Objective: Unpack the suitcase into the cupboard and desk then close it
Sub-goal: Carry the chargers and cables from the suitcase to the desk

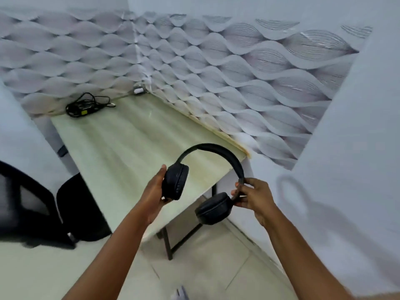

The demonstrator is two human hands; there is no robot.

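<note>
Currently both hands are holding a pair of black over-ear headphones [213, 169] in the air, above the near right corner of the desk [129, 148]. Left hand [154, 191] is gripping the left ear cup, thumb curling over its top edge and fingers wrapping behind and under it. Right hand [254, 197] is pinching the headband arm just above the right ear cup, fingertips closing on the thin black bar. Headband is arching up between the two hands; left cup is facing the camera side-on, right cup is hanging lower and tilting pad-up. Headphones are not touching the desk.

Desk is a pale glossy top on dark metal legs, sitting in a corner against wave-patterned wallpaper [238, 72]. A coiled black cable with power adapter [86, 106] is lying at the far left of the desktop, against the wall, well apart from the headphones. A small white object [138, 90] is sitting in the far corner where the two walls meet; can't tell what it is.

A black mesh office chair [32, 202] is standing to the left of the desk. Floor is light tile. A plain white surface [346, 148] is running along the right, carrying a shadow of the headphones and arm. Suitcase and cupboard are not identifiable in this view.
</note>
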